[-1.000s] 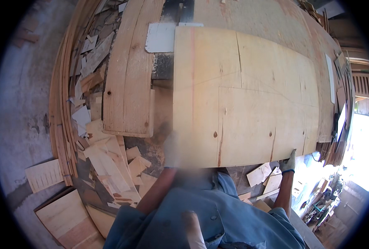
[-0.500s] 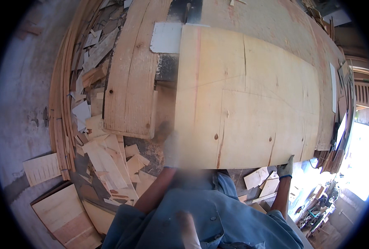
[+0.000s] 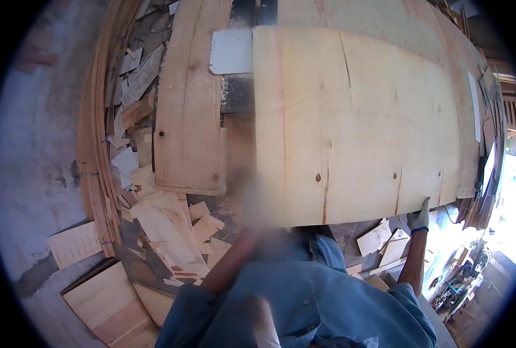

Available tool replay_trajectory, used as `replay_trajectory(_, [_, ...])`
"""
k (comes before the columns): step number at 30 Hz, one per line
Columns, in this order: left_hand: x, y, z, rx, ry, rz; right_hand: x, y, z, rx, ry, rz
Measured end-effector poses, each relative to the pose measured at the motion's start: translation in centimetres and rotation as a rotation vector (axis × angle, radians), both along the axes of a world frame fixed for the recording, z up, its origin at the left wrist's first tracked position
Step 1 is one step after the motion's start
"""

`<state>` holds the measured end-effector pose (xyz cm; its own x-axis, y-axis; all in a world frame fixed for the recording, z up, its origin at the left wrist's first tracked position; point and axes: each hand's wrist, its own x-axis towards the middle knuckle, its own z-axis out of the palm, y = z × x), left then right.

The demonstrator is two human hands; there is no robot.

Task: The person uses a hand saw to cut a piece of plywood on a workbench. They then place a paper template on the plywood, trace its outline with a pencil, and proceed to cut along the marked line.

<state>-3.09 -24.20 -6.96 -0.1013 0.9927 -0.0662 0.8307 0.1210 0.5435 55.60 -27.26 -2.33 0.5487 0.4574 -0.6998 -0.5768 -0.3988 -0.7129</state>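
A large pale plywood sheet [image 3: 362, 133] with knots and dark cracks lies flat on the worktable in front of me. My right hand [image 3: 421, 217], in a light glove with a blue cuff, grips its near edge by the right corner, thumb on top and fingers out of sight beneath. At the near left corner is my left hand [image 3: 256, 200], smeared by a blurry patch in the picture; its fingers cannot be made out. Left of the sheet are a white plate [image 3: 232, 52] and a thick wooden board [image 3: 188, 116].
Plywood offcuts [image 3: 168, 232] litter the floor at left, beside long wooden strips [image 3: 95, 139] along the wall. More scraps [image 3: 377, 238] lie below the sheet's near edge. Upright board pieces [image 3: 489, 127] stand at the right, with tools or machinery [image 3: 461, 278] below them.
The plywood sheet has slid slightly away from me, now covering a thin strip of the white plate's far edge. My right hand moved with it. The whole view has turned a little.
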Motion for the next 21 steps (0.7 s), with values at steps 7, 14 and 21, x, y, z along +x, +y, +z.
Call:
replay_trajectory(7, [-1.0,-0.1,-2.0,-0.019,-0.215,0.188,-1.5,1.7,0.2,0.035,0.021,-0.008])
replay_trajectory(14, [-0.8,1.1,-2.2,-0.080,-0.316,0.215,-2.3,4.1,0.5,0.064,0.055,0.030])
replay_trajectory(21, [-0.8,7.6,1.8,-0.374,0.189,0.012,7.8,0.2,-6.4,0.246,0.069,0.420])
